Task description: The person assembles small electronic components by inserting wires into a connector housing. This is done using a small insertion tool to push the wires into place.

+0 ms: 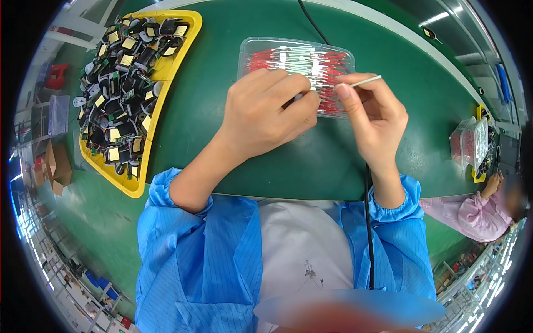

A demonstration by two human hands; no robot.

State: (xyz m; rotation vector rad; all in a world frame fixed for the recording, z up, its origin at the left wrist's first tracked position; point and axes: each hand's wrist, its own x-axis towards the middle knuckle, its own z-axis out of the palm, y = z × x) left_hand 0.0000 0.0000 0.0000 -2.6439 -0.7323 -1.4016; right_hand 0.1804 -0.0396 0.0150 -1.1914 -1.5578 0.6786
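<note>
My right hand (380, 111) pinches a thin white stick-like piece (367, 80) between thumb and fingertips, its free end pointing to the right. Close by on the left, my left hand (266, 108) is closed with its fingers curled; a small dark patch shows between them, but what they hold is hidden. Both hands are over the near side of a clear plastic box (242, 55). Inside it lie many slender red and whitish pieces (300, 55), partly covered by my left hand.
On the left, a yellow tray (166, 72) is heaped with small black devices (119, 83). A black cable (367, 222) hangs in front of my right side; another cable (313, 22) crosses the green table's (205, 139) far part. Farther right are a clear box (469, 141) and a person's pink sleeve (480, 216).
</note>
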